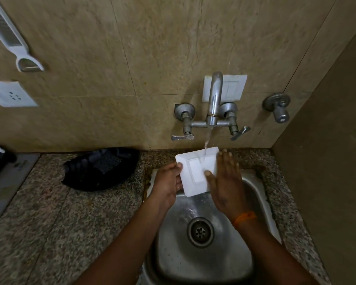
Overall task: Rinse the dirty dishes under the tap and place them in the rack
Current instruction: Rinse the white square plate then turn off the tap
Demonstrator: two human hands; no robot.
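Observation:
A white square plate (pixel 195 171) is held over the steel sink (pixel 253 204), just under the running tap (pixel 214 97). Water falls onto the plate's upper middle. My left hand (pixel 168 182) grips the plate's left edge, thumb on top. My right hand (pixel 227 182) lies flat against the plate's right side, fingers straight and thumb pressing on its face. The sink basin below is wet, with its drain (pixel 200 232) uncovered.
A black dish rack (pixel 101 167) sits on the speckled granite counter (pixel 60 223) left of the sink. Two lever handles flank the tap; another valve (pixel 278 109) sticks out at the right. A side wall closes the right. A grater and a socket hang on the left wall.

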